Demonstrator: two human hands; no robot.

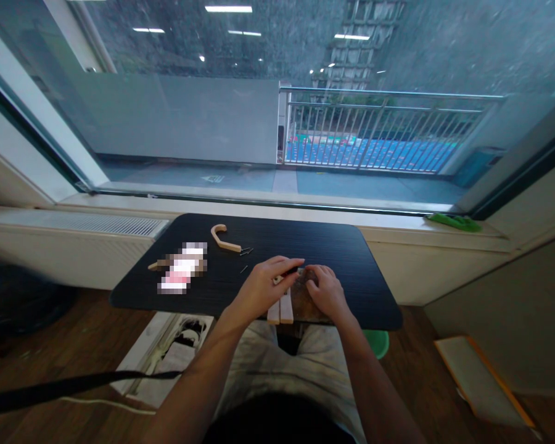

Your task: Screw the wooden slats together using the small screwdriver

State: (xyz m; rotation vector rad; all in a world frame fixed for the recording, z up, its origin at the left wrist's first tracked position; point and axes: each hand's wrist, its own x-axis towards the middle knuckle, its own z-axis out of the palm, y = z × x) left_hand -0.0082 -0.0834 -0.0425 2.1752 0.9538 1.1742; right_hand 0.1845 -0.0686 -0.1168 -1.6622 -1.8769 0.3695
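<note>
Near the front edge of the black table, my left hand (272, 277) is closed in a pinch, its thumb and fingers round a small dark thing I cannot make out. Under it, two pale wooden strips (285, 309) lie side by side, their upper ends partly covered by the hand. My right hand (327, 291) curls its fingers close to the left fingertips, over a brown mottled flat piece (303, 303); whatever they grip is hidden. Farther back lies a hook-shaped wooden piece (226, 243). Several thin screws or nails (246, 251) are scattered by its end.
On the left of the black table (370, 265) lies a blurred-out item (182, 268) with a wooden tip. A window sill (398, 223) and a radiator (74, 225) border the table. Below are an opened white box (166, 357) and a green bucket (377, 343).
</note>
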